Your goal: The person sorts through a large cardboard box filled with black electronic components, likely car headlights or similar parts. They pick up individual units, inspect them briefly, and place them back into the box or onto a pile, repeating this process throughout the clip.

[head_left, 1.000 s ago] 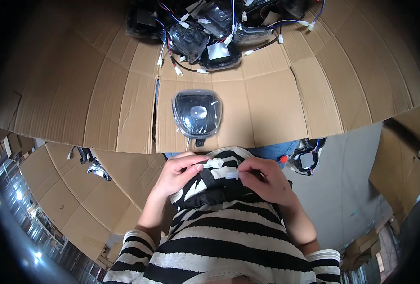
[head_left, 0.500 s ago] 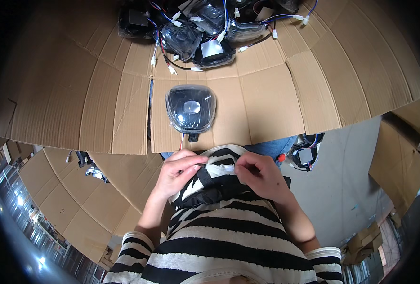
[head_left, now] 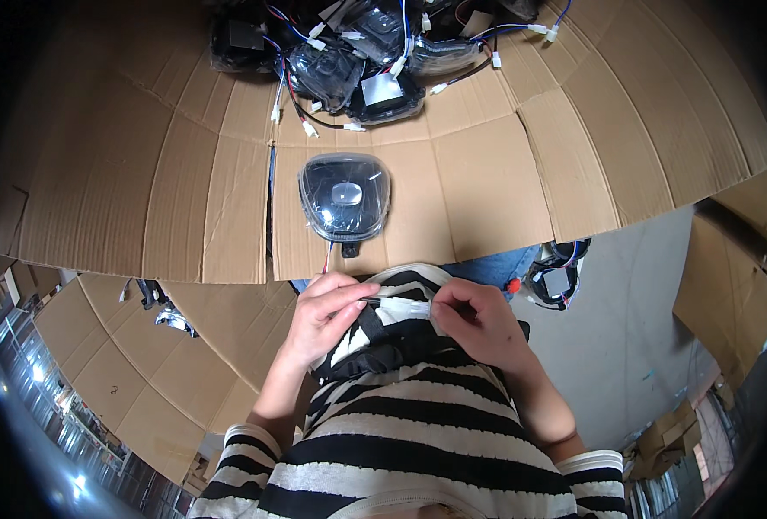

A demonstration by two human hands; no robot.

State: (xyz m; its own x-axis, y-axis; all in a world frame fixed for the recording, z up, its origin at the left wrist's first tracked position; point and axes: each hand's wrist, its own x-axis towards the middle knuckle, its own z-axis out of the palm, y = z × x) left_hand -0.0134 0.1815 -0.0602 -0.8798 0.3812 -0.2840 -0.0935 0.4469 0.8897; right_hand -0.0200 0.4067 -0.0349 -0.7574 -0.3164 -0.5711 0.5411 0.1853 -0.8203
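In front of my waist, my left hand [head_left: 327,313] pinches a thin dark cable between thumb and fingertips. A small white wire connector [head_left: 403,305] bridges the gap between my hands. Its other end is gripped by the curled thumb and fingers of my right hand [head_left: 477,318], which hide part of it. Just beyond my hands, a headlight [head_left: 345,199] with a clear lens and black body lies on the cardboard sheet [head_left: 479,195]. From its near side, red and blue wires run down toward my left hand.
A heap of headlights [head_left: 388,91] with white-plugged wires lies at the far edge of the cardboard. Another lamp unit [head_left: 558,281] sits low on the right, above the grey floor [head_left: 613,346]. More lamp parts [head_left: 174,322] rest by cardboard at lower left.
My hands stay almost in place, the white connector between them now lying straighter and showing more clearly. The whole view has shifted slightly.
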